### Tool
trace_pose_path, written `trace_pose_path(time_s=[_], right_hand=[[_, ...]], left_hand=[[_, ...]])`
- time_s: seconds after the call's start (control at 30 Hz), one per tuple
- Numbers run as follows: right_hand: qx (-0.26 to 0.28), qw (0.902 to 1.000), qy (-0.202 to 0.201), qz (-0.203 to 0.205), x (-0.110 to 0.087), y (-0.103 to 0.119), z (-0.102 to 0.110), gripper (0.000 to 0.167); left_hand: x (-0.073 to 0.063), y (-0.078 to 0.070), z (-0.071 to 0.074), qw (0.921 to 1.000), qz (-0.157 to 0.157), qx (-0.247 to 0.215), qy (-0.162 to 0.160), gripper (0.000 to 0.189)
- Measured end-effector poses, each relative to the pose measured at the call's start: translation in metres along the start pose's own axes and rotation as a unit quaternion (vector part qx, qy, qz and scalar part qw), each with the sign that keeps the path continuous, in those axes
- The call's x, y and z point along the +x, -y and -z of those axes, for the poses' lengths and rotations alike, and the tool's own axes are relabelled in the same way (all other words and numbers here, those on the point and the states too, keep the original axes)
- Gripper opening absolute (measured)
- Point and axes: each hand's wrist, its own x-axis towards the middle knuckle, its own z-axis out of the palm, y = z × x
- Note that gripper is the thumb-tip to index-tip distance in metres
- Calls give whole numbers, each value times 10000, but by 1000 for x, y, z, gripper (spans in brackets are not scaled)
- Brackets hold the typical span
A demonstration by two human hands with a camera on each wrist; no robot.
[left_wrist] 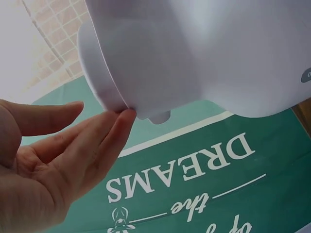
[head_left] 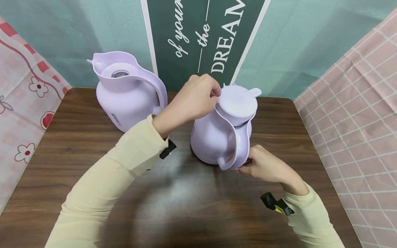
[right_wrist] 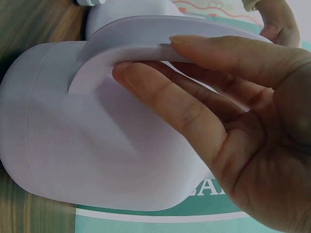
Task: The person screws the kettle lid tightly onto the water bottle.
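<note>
A lilac thermos jug (head_left: 207, 141) stands at the middle right of the table, its round lid (head_left: 235, 101) seated in the top. My left hand (head_left: 198, 98) reaches across to the lid's left side. In the left wrist view, its nearly straight fingertips touch the rim, while the thumb stands apart from it. Lower down, my right hand (head_left: 266, 163) is at the jug's handle (head_left: 241, 148). The right wrist view shows thumb and fingers pinching that handle (right_wrist: 131, 41). At the back left is a second lilac thermos jug (head_left: 127, 100) without a lid, its round mouth exposed.
Both jugs stand on a dark wooden table (head_left: 173, 213). Behind it hangs a green cloth (head_left: 192, 38) with white lettering. A flower-patterned cloth (head_left: 28, 120) borders the left side, a pink checked cloth (head_left: 356, 137) the right. My left forearm passes in front of the left jug.
</note>
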Motion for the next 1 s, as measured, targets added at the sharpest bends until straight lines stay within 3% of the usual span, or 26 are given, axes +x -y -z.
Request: trace_pose_path(time_s=[0.3,0.57,1.0], right_hand=[[50,10000,14,-13,-1,0,1,13],[73,10000,19,42,0,-1,0,13],[87,10000,44,-12,0,0,1,13]], left_hand=[[10,3,-3,9992,-294,-183,215,27],[15,4,-4,9985,-134,-338,410,39],[-5,-2,5,9992,142,-363,15,24]])
